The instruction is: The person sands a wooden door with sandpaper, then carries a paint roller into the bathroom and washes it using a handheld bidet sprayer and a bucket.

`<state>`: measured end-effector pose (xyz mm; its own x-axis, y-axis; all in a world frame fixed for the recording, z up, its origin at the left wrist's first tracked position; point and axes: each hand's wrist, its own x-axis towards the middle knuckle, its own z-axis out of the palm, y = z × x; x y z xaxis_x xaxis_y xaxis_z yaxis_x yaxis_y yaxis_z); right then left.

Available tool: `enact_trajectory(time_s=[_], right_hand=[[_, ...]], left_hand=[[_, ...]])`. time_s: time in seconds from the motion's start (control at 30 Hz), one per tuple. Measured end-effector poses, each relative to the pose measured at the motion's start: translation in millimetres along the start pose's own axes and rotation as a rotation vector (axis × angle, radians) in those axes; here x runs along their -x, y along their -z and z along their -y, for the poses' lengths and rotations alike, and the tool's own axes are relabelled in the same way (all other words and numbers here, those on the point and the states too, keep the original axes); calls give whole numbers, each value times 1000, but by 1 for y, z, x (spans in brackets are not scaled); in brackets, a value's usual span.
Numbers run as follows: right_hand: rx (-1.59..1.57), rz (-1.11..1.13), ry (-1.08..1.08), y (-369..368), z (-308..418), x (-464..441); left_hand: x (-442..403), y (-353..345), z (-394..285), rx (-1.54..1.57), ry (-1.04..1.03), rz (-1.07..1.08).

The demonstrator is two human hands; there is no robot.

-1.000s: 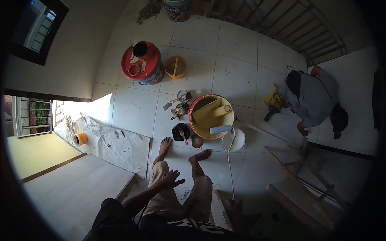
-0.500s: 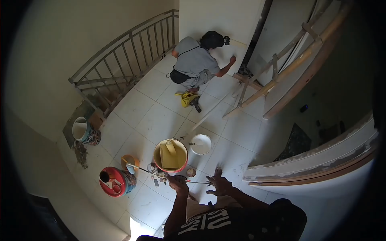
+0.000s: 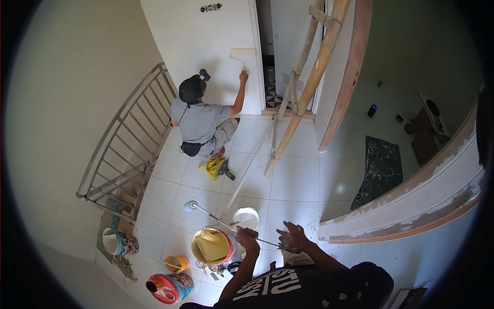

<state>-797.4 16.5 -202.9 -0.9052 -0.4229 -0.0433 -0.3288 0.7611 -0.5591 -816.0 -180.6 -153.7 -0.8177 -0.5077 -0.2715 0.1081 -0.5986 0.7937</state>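
1 thin pole [image 3: 267,242], cyl. roller [image 3: 190,206]; L grip [image 3: 247,239] clasping pole, R grip [image 3: 292,236] spread.

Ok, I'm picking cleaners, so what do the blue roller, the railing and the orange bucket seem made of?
The blue roller looks dull and soft, likely fabric; its thin greyish shaft is probably metal. The railing, slim bars with a dull grey sheen, suggests painted metal. The orange bucket seems plastic, given its even colour, though its finish is unclear.
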Motion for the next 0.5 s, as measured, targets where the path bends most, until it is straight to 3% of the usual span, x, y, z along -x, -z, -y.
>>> enact_trajectory(time_s=[0.03, 0.1, 0.13, 0.17, 0.23, 0.27, 0.37, 0.4, 0.43, 0.5], right_hand=[[-78, -190, 4, 1, -26, -4], [-378, -337, -108, 47, -35, -16], [-427, -256, -289, 69, -38, -13], [55, -203, -128, 61, -69, -10], [-126, -303, -215, 93, -68, -8], [-301, -320, -189, 87, -84, -4], [-426, -351, -206, 76, -98, 4], [-290, -242, -273, 88, -93, 5], [-277, -273, -386, 89, -89, 7], [-497, -288, -618, 68, -105, 11]], left_hand=[[-4, -15, 13, -43, 1, 66], [-10, -56, 31, -94, 17, 108], [-15, -71, 45, -105, 36, 192], [-17, -86, 55, -119, 58, 275], [-15, -125, 70, -199, 123, 374], [-16, -142, 80, -226, 145, 448], [-9, -178, 104, -451, 128, 654], [-6, -188, 113, -460, 186, 690], [-3, -198, 122, -468, 241, 727], [-4, -206, 147, -541, 233, 883]])
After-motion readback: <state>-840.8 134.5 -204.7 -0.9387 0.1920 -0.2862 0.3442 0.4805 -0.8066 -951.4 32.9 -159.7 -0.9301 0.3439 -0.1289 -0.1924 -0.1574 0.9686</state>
